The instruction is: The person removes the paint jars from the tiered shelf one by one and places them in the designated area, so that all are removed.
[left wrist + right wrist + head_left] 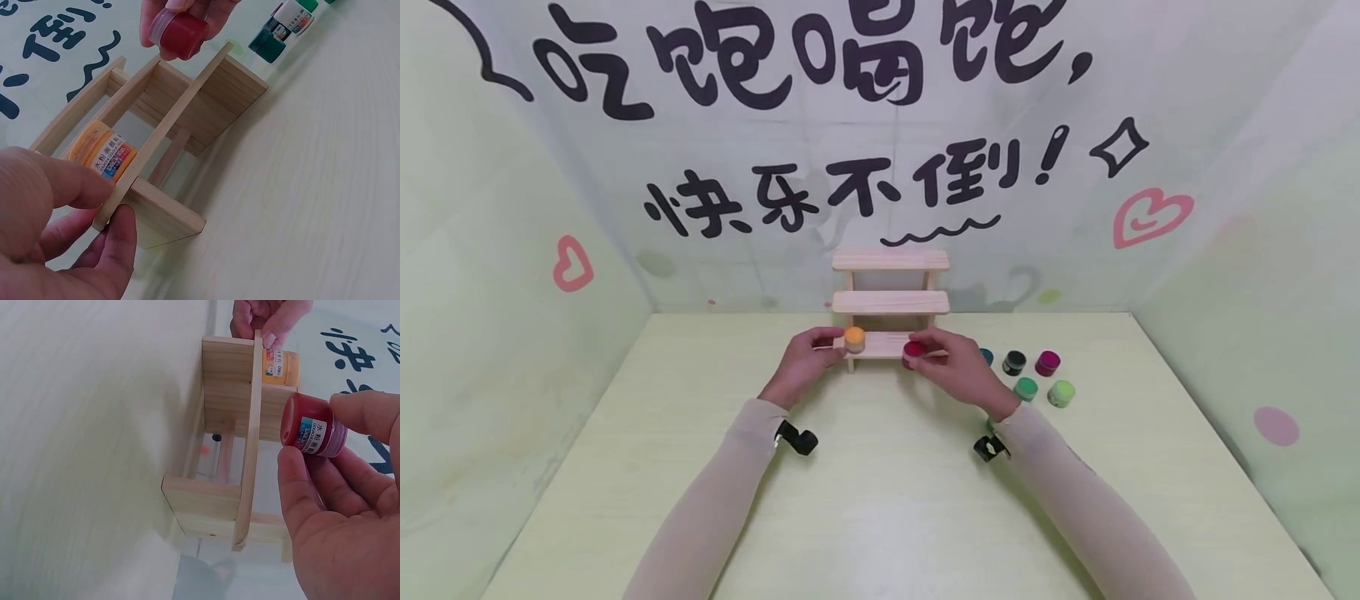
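A three-tier wooden step shelf [891,302] stands against the back wall. On the left end of its lowest step sits an orange-yellow paint jar [854,339], label outward. My left hand [805,364] grips that end of the step, with a finger beside the jar, as the left wrist view shows. Between thumb and fingers, my right hand [958,368] holds a red paint jar [314,425]. In the right wrist view this jar is apart from the board, near the right part of the lowest step.
Right of the shelf stand several more paint jars, among them a black one [1014,362], a magenta one [1047,362], a green one [1026,388] and a light green one [1062,393]. My right forearm partly covers this group. A printed cloth wall [775,275] closes the back.
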The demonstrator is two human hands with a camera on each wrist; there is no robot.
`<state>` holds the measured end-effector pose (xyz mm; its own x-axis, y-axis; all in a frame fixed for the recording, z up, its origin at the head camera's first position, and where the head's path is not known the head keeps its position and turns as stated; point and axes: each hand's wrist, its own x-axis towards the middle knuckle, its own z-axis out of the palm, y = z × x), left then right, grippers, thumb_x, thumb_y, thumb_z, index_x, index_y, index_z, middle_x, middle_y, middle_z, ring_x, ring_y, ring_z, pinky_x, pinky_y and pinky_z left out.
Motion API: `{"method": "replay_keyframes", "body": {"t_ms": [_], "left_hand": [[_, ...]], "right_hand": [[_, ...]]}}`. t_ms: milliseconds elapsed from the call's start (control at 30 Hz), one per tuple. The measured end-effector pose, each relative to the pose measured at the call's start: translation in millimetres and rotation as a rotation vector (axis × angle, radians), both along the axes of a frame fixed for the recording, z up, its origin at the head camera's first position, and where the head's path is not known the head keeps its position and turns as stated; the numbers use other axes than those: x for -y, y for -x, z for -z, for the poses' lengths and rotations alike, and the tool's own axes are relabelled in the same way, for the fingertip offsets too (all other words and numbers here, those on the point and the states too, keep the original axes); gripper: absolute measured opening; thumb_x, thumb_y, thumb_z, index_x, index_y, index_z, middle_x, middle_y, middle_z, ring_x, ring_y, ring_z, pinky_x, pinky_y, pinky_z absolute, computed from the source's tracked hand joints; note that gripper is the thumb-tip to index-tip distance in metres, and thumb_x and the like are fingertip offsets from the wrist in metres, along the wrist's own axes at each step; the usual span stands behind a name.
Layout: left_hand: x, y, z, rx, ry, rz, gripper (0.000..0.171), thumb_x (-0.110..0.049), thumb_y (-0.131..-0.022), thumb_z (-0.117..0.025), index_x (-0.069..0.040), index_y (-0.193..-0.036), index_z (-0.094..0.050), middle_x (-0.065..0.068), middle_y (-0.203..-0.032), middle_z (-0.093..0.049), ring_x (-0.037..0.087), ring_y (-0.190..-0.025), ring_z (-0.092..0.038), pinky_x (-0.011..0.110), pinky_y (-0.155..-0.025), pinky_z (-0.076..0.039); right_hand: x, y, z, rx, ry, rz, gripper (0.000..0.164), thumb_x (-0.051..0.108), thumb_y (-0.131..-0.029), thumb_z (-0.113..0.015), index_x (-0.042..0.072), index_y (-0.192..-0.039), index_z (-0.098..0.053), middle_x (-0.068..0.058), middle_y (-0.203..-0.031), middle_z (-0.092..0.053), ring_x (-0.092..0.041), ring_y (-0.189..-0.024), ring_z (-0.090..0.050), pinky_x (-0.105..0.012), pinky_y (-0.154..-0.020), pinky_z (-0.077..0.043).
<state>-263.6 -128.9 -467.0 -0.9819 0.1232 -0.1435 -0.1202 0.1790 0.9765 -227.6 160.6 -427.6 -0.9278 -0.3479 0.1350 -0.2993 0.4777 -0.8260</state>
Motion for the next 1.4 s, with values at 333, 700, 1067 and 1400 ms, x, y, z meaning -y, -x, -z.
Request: {"method": "replay_keyframes", "body": {"t_ms": [333, 700, 1067, 1400], "left_hand": [[-1, 0.3, 4.6, -0.001, -0.008, 0.000, 0.044, -0.010, -0.095, -0.075, -0.010, -0.139, -0.066, 0.014, -0.134, -0.056, 0.025, -0.113, -0.051, 0.033, -0.091, -0.053], [0, -0.6, 3.7, -0.009, -0.005, -0.008, 0.044, -0.007, -0.095, -0.074, -0.008, -0.138, -0.067, 0.015, -0.132, -0.057, 0.025, -0.111, -0.052, 0.032, -0.090, -0.054], [0, -0.3, 4.6, -0.007, -0.057, 0.008, 0.045, -0.007, -0.095, -0.075, -0.004, -0.139, -0.064, 0.014, -0.129, -0.056, 0.022, -0.108, -0.056, 0.035, -0.095, -0.056], [2, -0.6, 3.9, -0.006, -0.079, 0.014, 0.045, -0.005, -0.095, -0.073, -0.005, -0.140, -0.064, 0.015, -0.130, -0.058, 0.022, -0.109, -0.057, 0.034, -0.095, -0.056]], "right_hand": [[-21, -14.9, 1.2, 0.009, 0.002, 0.042, 0.039, 0.020, -0.098, -0.077, 0.009, -0.135, -0.069, -0.006, -0.126, -0.074, -0.023, -0.115, -0.071, -0.034, -0.097, -0.062], [-47, -26.1, 5.4, -0.024, -0.008, 0.053, 0.039, 0.017, -0.099, -0.076, 0.005, -0.135, -0.068, -0.011, -0.125, -0.075, -0.032, -0.111, -0.073, -0.038, -0.097, -0.063], [-68, -37.1, 10.4, -0.046, -0.007, 0.025, 0.038, 0.013, -0.099, -0.075, 0.000, -0.135, -0.067, -0.015, -0.124, -0.074, -0.033, -0.110, -0.073, -0.034, -0.095, -0.063], [-80, -47.9, 9.3, -0.062, -0.032, 0.016, 0.037, 0.008, -0.099, -0.073, -0.001, -0.135, -0.066, -0.016, -0.127, -0.073, -0.030, -0.111, -0.073, -0.037, -0.096, -0.063]]}}
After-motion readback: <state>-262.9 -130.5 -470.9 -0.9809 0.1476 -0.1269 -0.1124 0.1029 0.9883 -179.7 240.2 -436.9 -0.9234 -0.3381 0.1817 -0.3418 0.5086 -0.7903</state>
